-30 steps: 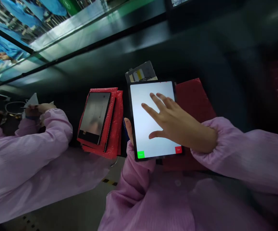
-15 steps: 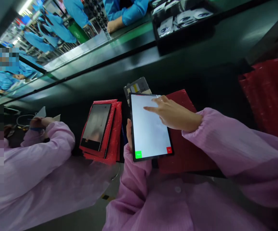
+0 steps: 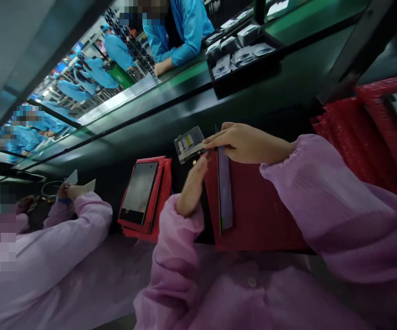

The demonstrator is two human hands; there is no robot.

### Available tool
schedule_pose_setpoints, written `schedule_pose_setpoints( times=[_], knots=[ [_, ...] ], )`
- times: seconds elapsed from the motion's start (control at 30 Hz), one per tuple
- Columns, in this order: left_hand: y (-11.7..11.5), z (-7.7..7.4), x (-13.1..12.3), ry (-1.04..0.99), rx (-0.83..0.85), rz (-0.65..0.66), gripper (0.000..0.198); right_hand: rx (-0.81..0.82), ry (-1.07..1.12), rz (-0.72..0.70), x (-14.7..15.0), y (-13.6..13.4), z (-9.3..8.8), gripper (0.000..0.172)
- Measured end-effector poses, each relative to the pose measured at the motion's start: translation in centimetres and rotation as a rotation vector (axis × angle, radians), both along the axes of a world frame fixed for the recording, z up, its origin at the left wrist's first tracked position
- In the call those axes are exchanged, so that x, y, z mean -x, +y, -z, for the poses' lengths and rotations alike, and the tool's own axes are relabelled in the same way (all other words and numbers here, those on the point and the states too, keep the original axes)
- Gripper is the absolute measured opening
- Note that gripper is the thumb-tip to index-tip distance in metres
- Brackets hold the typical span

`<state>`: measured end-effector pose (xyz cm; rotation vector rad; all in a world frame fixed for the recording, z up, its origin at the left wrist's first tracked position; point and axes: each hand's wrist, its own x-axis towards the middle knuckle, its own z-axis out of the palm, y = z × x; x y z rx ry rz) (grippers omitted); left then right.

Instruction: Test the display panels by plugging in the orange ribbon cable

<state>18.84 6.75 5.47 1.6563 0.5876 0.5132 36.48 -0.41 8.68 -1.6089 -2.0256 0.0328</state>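
Tablet, a thin dark glass-faced slab, is standing tilted on edge over the flat red bubble-wrap sleeve, with the right hand pinching its top corner and the left hand pressing loosely curled fingers against its back. It is looking stiff, light, slippery and fragile, so I'd be holding the bezel edges, not the screen. Left of the sleeve, a second dark tablet is lying on red wrap.

An electronics assembly line. Workers in blue smocks sit along a long green conveyor. Tablets lie on red bubble wrap.
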Motion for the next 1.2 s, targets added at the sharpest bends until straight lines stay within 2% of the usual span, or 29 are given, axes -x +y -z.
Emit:
schedule_pose_setpoints(
  times=[0.03,0.07,0.13,0.17,0.23,0.33,0.47,0.63,0.8,0.93,1.07,1.13,1.2],
  knots=[
    [1.8,-0.1,0.3,0.03,-0.112,-0.051,0.04,0.006,-0.013,-0.002,-0.1,-0.1,-0.1,0.049],
    [3.7,-0.1,0.7,0.102,-0.319,-0.128,0.039,0.01,-0.02,0.0,-0.1,-0.2,-0.2,0.049],
    [7.6,0.1,1.1,0.375,-0.771,-0.276,0.04,0.022,-0.024,0.008,-0.1,-0.3,-0.3,0.048],
    [9.3,0.5,1.2,0.568,-0.935,-0.283,0.044,0.027,-0.024,0.011,0.0,-0.3,-0.4,0.049],
    [12.0,1.6,1.2,0.846,-1.074,-0.223,0.052,0.033,-0.032,0.015,0.2,-0.3,-0.3,0.049],
    [14.0,3.8,1.3,0.973,-1.08,-0.131,0.055,0.019,-0.049,0.027,0.3,-0.4,-0.2,0.044],
    [14.6,5.5,1.8,1.016,-1.114,-0.092,0.056,0.017,-0.068,0.035,0.5,-0.6,-0.3,0.039],
    [14.4,5.6,2.0,1.043,-1.164,-0.063,0.056,0.025,-0.056,0.05,0.5,-0.7,-0.3,0.04],
    [14.2,5.2,1.4,1.093,-1.205,0.03,0.057,0.009,-0.062,0.028,0.3,-0.3,0.3,0.045],
    [14.4,4.4,0.8,1.103,-1.223,0.08,0.055,0.021,-0.072,0.029,0.5,-0.2,0.2,0.045],
    [14.1,1.9,1.3,1.051,-1.235,0.041,0.048,0.048,-0.059,-0.026,0.8,-0.6,-0.7,0.038],
    [12.6,0.3,2.8,0.916,-1.234,-0.049,0.045,0.039,-0.046,-0.065,0.9,-0.8,-1.1,0.038],
    [9.7,-1.0,5.2,0.635,-1.189,-0.173,0.035,0.032,-0.023,-0.069,1.0,-0.9,-1.3,0.037]
  ],
)
